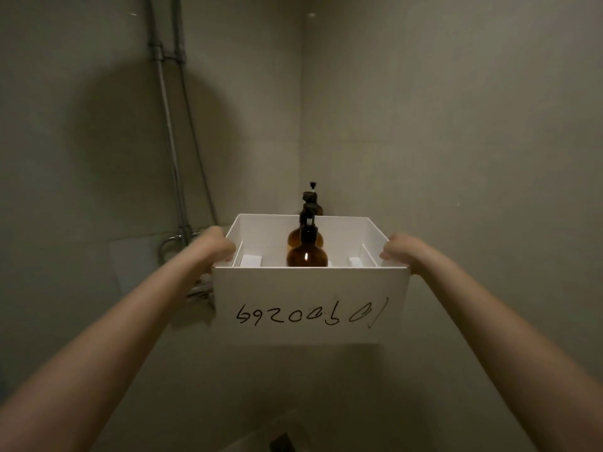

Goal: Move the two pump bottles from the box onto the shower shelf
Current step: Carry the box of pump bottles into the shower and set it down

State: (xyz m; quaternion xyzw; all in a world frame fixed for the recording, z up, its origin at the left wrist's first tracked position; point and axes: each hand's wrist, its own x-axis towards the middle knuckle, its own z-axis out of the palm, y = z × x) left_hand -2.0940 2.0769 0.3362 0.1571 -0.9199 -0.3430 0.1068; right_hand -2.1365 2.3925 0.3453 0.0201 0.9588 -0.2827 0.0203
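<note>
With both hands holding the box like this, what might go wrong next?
1. Both amber pump bottles stand upright and loose in the middle of the white box; a tilt may topple them.
2. The left hand and right hand grip only the side walls, so freeing one hand for a bottle could let the box sag or slip.
3. The light is dim, so placing is harder to judge.

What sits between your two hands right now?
Head view: the white box, gripped by left hand and right hand. Inside stand two amber pump bottles, one behind the other.
</note>
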